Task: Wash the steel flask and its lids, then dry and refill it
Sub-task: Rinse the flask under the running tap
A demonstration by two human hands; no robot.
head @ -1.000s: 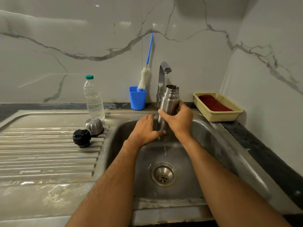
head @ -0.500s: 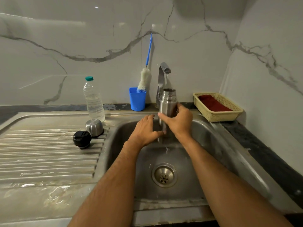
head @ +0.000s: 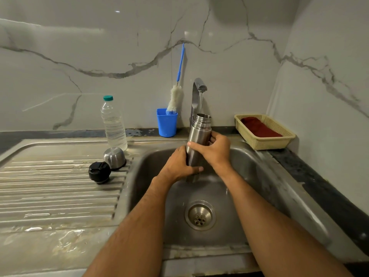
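Currently, both hands hold an open steel flask (head: 198, 136) upright over the sink (head: 259, 176), its mouth under a thin stream from the tap (head: 197, 86). The right hand (head: 215, 150) has fingers curled round the middle; the left hand (head: 179, 164) wraps the lower part. Wet steel could slip and drop into the basin. A blue cup (head: 166, 123) holds a bottle brush (head: 175, 96), a basket (head: 265, 140) holds a red cloth (head: 259, 127), and a plastic bottle (head: 113, 124) holds water.
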